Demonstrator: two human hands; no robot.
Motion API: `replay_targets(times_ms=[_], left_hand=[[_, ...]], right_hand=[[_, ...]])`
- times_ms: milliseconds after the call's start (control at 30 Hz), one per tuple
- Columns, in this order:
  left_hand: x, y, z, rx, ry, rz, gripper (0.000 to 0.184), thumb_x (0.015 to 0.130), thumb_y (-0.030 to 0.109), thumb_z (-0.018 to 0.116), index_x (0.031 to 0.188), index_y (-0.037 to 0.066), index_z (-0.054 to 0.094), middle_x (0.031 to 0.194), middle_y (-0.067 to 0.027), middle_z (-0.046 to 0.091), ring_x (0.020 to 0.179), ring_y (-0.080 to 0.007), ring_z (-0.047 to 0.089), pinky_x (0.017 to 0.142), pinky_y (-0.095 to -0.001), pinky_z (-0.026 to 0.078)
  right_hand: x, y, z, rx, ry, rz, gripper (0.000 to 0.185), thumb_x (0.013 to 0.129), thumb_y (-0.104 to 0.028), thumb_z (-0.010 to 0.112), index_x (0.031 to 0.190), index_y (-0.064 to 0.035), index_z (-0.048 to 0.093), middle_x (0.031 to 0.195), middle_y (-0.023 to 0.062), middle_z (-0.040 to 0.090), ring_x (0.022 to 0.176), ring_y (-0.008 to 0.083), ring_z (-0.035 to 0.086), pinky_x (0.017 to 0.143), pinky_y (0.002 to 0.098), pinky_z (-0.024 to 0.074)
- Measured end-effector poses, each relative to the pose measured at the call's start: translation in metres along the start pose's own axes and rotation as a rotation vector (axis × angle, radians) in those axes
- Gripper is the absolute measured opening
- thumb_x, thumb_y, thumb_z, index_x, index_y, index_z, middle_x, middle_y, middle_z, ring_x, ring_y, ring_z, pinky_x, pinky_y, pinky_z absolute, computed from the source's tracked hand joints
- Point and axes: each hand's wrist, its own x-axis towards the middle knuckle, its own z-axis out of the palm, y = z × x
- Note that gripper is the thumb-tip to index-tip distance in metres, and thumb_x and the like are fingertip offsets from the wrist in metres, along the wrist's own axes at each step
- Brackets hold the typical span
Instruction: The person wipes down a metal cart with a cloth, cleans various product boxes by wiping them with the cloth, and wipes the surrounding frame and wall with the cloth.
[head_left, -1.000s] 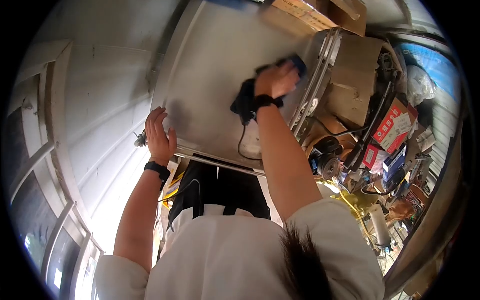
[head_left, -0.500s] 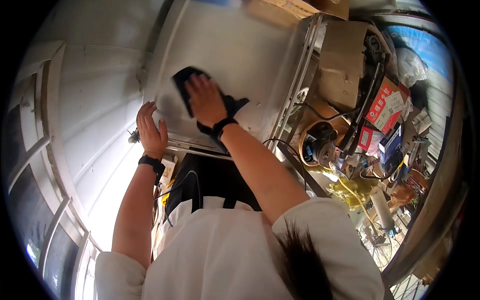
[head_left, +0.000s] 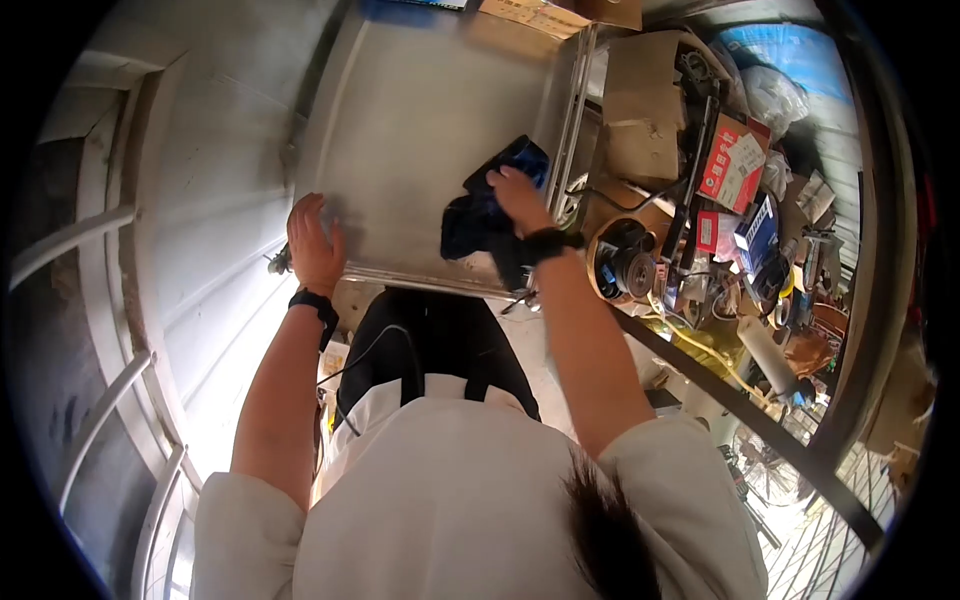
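Note:
A dark cloth [head_left: 478, 222] lies bunched on the right part of a grey metal tabletop [head_left: 410, 120]. My right hand [head_left: 519, 200] grips the cloth near its upper right, with the fingers curled on it. At the tabletop's near left corner rests my left hand [head_left: 314, 245], fingers apart and holding nothing. Both wrists wear black bands.
Cardboard boxes [head_left: 640, 105] stand right of the tabletop, beside a red and white box [head_left: 733, 165], a blue box [head_left: 757, 235] and a round coil [head_left: 632, 270]. A metal bar [head_left: 740, 420] crosses the lower right. A barred window frame [head_left: 108, 235] is at left.
My right hand and the cloth moved left across the tabletop, then back to the right. My left hand stayed at the corner. The view has shifted slightly.

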Motion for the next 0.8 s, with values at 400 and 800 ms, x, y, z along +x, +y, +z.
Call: replay_targets(times_ms=[400,800], left_hand=[[0.015,0.061,0.018,-0.016,-0.110,0.231,0.041,0.083,0.011,0.061,0.121,0.004,0.052,0.126,-0.0196,0.051,0.121,-0.0383,0.046,0.102,-0.0483,0.037],[0.061,0.170,0.211,0.244,-0.609,0.567,0.061,0.096,0.036,0.044,0.144,-0.001,0.034,0.151,-0.0242,0.026,0.141,-0.0361,0.024,0.116,-0.0424,0.021]], right_hand=[[-0.311,-0.006,-0.131,0.117,0.094,-0.316,0.030,0.094,-0.011,0.056,0.123,-0.0035,0.058,0.120,0.0101,0.063,0.111,0.0178,0.059,0.096,0.0307,0.0440],[-0.247,0.127,-0.014,0.247,0.319,-0.074,0.022,0.093,-0.010,0.057,0.111,0.0003,0.062,0.105,0.0183,0.067,0.096,0.0277,0.067,0.086,0.0341,0.0519]])
